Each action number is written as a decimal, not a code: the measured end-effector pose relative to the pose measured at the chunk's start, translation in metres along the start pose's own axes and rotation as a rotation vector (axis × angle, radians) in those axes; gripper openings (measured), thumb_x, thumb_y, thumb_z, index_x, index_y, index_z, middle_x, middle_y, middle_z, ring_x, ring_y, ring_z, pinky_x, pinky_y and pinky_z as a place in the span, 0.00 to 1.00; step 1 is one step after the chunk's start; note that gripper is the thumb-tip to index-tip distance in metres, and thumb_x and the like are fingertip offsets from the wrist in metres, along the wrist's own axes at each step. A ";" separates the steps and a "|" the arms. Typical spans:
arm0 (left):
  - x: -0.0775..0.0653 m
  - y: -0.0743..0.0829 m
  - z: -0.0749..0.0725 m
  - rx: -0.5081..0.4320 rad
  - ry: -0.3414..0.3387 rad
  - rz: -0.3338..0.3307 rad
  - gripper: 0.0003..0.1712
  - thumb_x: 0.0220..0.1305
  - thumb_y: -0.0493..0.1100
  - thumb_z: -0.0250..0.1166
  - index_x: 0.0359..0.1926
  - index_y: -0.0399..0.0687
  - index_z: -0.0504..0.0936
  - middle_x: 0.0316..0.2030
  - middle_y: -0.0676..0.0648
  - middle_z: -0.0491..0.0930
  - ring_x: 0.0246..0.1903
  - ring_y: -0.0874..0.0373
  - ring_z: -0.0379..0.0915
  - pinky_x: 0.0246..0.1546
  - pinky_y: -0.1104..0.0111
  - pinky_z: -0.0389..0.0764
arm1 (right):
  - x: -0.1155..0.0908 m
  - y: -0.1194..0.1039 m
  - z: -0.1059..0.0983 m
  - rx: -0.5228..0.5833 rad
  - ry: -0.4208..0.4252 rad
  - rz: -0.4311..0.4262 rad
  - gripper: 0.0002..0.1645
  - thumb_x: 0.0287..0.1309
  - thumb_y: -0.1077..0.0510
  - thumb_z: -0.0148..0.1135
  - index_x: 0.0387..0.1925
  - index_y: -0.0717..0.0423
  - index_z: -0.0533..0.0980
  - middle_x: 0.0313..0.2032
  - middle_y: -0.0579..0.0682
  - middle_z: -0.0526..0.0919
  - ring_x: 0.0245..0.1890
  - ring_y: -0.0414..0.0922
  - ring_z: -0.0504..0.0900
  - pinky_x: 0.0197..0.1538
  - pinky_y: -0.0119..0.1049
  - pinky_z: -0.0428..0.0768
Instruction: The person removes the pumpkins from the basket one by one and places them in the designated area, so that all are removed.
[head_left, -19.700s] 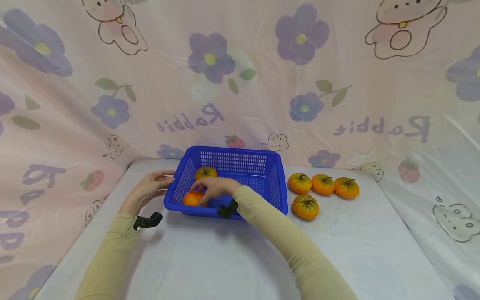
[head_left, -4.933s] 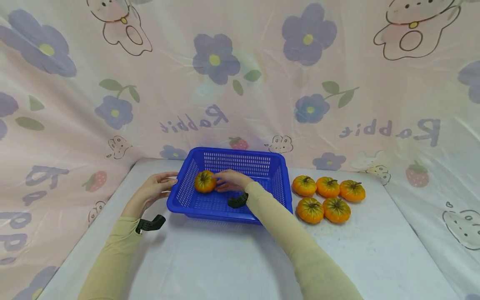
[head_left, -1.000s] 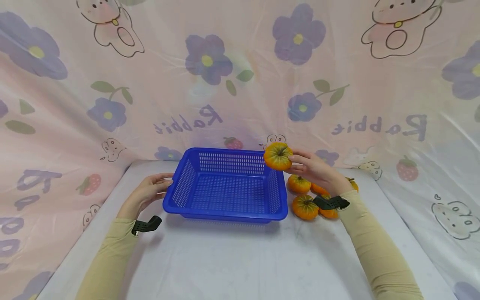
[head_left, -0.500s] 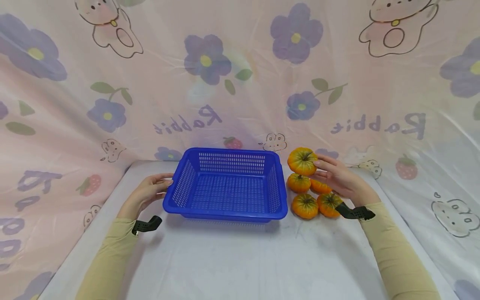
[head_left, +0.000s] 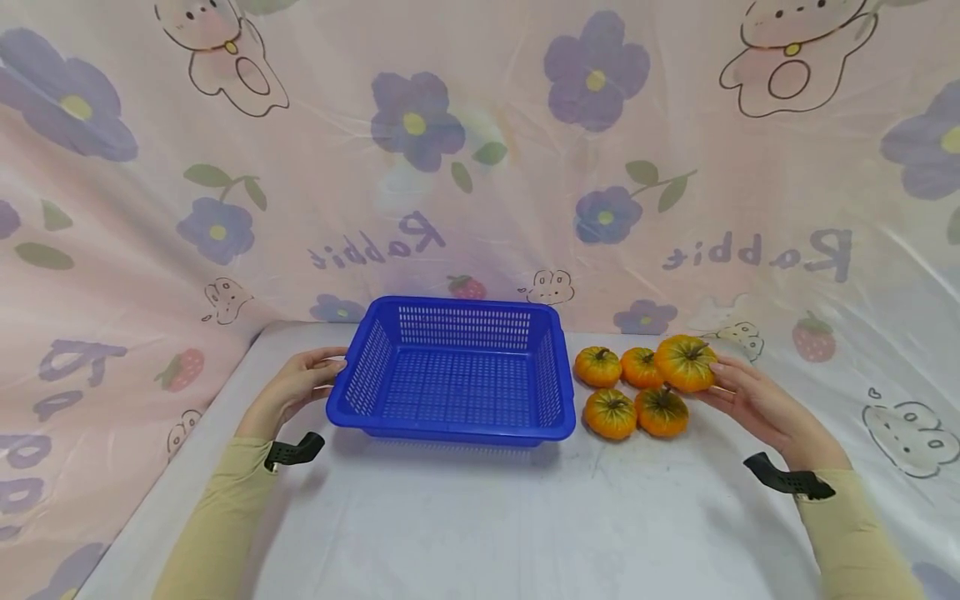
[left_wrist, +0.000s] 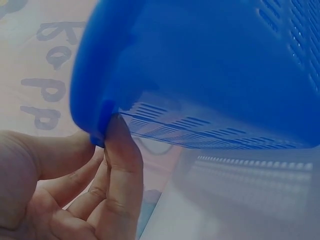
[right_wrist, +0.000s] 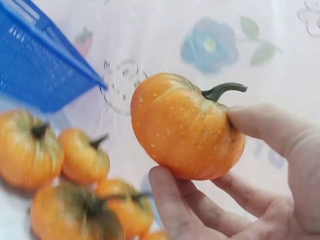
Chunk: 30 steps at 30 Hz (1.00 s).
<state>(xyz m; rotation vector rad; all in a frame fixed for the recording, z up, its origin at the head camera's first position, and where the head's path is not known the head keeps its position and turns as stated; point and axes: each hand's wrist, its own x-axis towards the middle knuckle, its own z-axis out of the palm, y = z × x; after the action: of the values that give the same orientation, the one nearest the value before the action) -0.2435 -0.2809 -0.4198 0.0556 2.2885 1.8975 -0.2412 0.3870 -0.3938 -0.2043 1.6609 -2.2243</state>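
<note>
My right hand (head_left: 757,408) holds a small orange pumpkin (head_left: 686,363) with a dark curved stem, thumb on one side and fingers beneath, as the right wrist view shows. In the head view this pumpkin overlaps the back right of a group of similar pumpkins (head_left: 611,414) on the table. My left hand (head_left: 296,385) pinches the left rim of a blue plastic basket (head_left: 450,429), thumb outside and fingertips under the lip (left_wrist: 102,122). The basket has slotted walls and a mesh floor, and no pumpkin lies in it.
The white-covered table (head_left: 480,517) stretches in front of the basket and pumpkins. A pale printed cloth (head_left: 480,208) with flowers and rabbits hangs behind the table and along its sides. Black wrist cameras (head_left: 787,479) sit on both wrists.
Earlier, a pumpkin sat in the basket. Over the last second, my right hand has carried it rightward and down, from the basket's back right corner to the pumpkin group. My left hand stays at the rim.
</note>
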 end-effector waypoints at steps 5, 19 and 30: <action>0.004 0.000 0.001 -0.026 -0.011 0.018 0.29 0.72 0.40 0.54 0.69 0.32 0.59 0.42 0.49 0.81 0.37 0.61 0.79 0.39 0.68 0.81 | -0.018 0.011 -0.024 0.039 0.067 0.023 0.27 0.73 0.59 0.44 0.67 0.56 0.48 0.47 0.42 0.78 0.47 0.43 0.80 0.53 0.41 0.77; 0.002 -0.003 -0.002 -0.037 -0.010 0.024 0.30 0.72 0.40 0.54 0.69 0.32 0.58 0.40 0.51 0.81 0.37 0.61 0.79 0.41 0.67 0.80 | -0.030 0.040 -0.055 -0.094 0.238 0.143 0.52 0.71 0.53 0.49 0.70 0.66 0.24 0.60 0.56 0.52 0.42 0.35 0.78 0.51 0.35 0.78; 0.004 -0.006 -0.001 -0.033 -0.006 0.015 0.29 0.72 0.41 0.54 0.68 0.31 0.59 0.41 0.50 0.81 0.37 0.60 0.80 0.40 0.67 0.81 | -0.036 0.055 -0.067 -0.221 0.284 0.153 0.41 0.69 0.53 0.53 0.68 0.72 0.45 0.45 0.39 0.70 0.42 0.37 0.78 0.50 0.35 0.79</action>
<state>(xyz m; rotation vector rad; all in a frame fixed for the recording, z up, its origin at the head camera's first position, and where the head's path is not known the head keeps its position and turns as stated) -0.2468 -0.2826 -0.4255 0.0741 2.2592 1.9390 -0.2191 0.4469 -0.4630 0.1885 1.9972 -2.0285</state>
